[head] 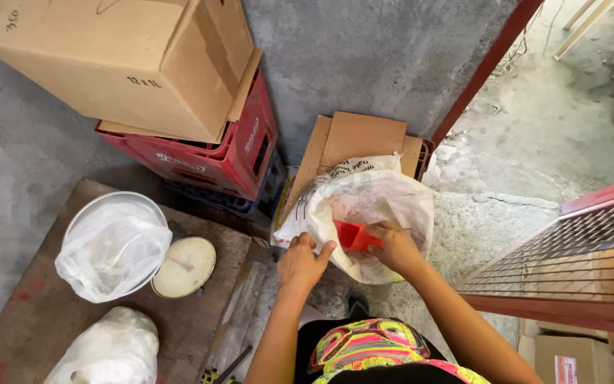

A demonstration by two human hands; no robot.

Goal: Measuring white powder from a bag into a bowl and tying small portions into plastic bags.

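Note:
An open white woven sack (pixel 385 195) stands on the concrete floor in front of me. My right hand (pixel 394 247) grips a red plastic scoop (pixel 353 235) inside the sack's mouth. My left hand (pixel 302 260) pinches the near left edge of the sack and holds it open. What lies inside the sack is hard to make out.
A dial weighing scale (pixel 183 267) on a wooden board (pixel 44 313) carries a metal pan lined with a clear plastic bag (pixel 114 247). A second filled plastic bag (pixel 111 350) lies nearer. A cardboard box (pixel 129 57) rests on red crates (pixel 214 160). A red mesh gate (pixel 577 263) stands right.

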